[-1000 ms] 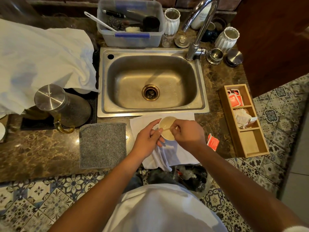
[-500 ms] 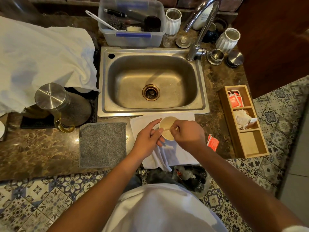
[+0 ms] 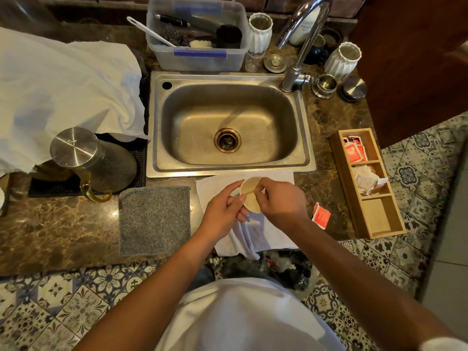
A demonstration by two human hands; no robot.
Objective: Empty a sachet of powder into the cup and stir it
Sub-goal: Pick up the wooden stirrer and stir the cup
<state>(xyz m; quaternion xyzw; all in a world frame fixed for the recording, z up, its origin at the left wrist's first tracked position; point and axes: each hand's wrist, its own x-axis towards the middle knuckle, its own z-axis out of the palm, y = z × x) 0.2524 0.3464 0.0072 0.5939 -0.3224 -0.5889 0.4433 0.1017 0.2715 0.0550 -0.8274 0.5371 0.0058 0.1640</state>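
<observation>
A small cream cup [image 3: 249,186] with pale liquid stands on a white cloth [image 3: 263,234] just in front of the sink. My left hand [image 3: 222,215] grips the cup's left side. My right hand [image 3: 281,202] pinches a thin wooden stir stick [image 3: 249,191] whose end dips into the cup. A torn red sachet [image 3: 321,215] lies on the counter to the right of my right hand.
A steel sink [image 3: 229,125] with a tap [image 3: 301,41] lies behind the cup. A grey mat [image 3: 154,220] and a steel jug [image 3: 93,160] sit to the left. A wooden organizer [image 3: 367,183] with red sachets is at the right. A plastic tub [image 3: 197,34] stands at the back.
The stick has shifted slightly inside the cup as my right hand moves it. My left hand stays on the cup.
</observation>
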